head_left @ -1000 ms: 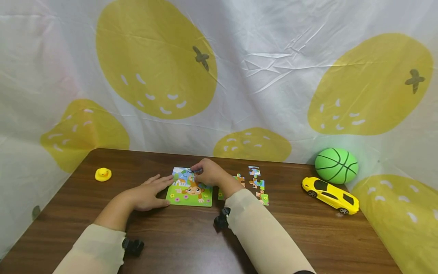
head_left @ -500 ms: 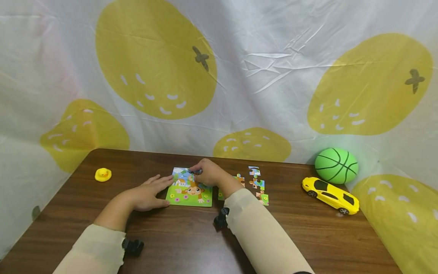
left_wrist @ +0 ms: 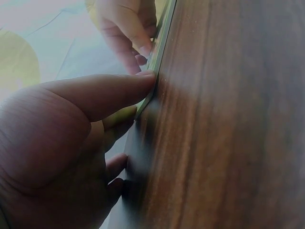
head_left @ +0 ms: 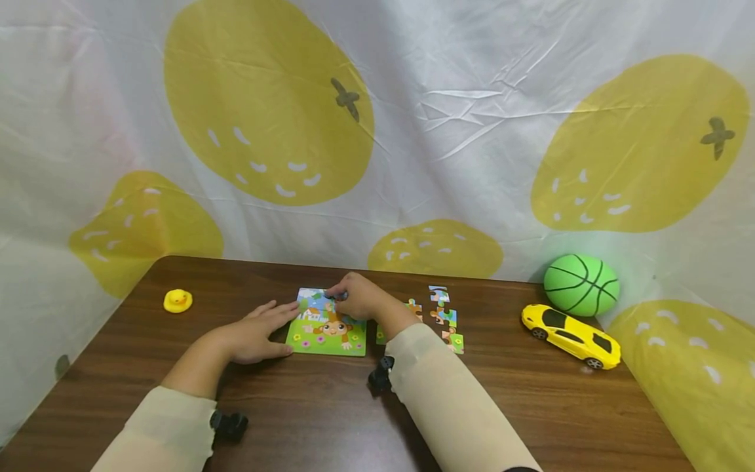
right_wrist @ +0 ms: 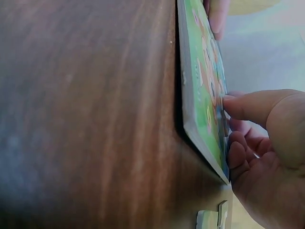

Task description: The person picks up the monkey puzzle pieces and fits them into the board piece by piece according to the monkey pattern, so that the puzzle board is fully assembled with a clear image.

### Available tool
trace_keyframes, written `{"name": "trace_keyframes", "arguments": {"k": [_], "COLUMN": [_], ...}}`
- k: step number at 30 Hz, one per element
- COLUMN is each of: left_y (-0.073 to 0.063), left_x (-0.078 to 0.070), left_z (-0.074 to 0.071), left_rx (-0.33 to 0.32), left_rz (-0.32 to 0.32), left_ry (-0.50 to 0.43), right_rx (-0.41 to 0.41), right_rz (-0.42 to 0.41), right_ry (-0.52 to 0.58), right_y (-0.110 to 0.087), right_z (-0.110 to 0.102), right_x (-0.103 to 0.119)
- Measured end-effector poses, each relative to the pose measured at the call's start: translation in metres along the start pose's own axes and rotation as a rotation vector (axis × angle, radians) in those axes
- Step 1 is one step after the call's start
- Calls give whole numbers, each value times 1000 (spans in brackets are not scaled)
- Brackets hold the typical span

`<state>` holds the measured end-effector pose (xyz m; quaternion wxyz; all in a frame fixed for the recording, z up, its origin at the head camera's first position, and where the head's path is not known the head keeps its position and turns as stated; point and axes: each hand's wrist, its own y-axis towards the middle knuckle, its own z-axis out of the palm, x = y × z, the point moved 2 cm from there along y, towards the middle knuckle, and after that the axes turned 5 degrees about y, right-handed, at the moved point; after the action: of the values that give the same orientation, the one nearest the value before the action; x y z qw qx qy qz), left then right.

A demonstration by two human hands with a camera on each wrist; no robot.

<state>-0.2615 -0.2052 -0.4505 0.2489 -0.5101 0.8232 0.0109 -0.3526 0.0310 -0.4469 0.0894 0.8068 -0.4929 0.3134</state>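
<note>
A square jigsaw puzzle board (head_left: 324,341) with a monkey, flowers and a blue sky lies flat on the table. My left hand (head_left: 256,333) rests along its left side, fingers spread and fairly straight, the thumb at the near left corner. In the left wrist view that thumb (left_wrist: 119,90) touches the board's edge. Over the board's far right part, my right hand (head_left: 364,300) has curled fingers and pinches a puzzle piece low against the surface; the hand hides most of it. From the right wrist, the thumb (right_wrist: 245,106) meets the board's face.
Several loose puzzle pieces (head_left: 453,341) lie right of the board, some partly behind the right forearm. Farther right are a yellow toy car (head_left: 569,335) and a green ball (head_left: 580,285). A yellow rubber duck (head_left: 178,301) sits at the far left. A patterned curtain (head_left: 283,229) hangs behind the table.
The right fingertips have shifted very slightly left over the board's far part. My left hand, the board and the loose pieces stay where they were.
</note>
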Motion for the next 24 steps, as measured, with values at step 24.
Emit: {"name": "trace_keyframes", "arguments": {"k": [24], "left_y": [2], "left_x": [4], "left_z": [2], "left_rx": [-12], "left_rz": [8], "left_ry": [13], "right_rx": [-121], "right_rz": [-58], "right_ry": [321], "right_y": [-32], "right_z": [-49], "right_x": [-26]}}
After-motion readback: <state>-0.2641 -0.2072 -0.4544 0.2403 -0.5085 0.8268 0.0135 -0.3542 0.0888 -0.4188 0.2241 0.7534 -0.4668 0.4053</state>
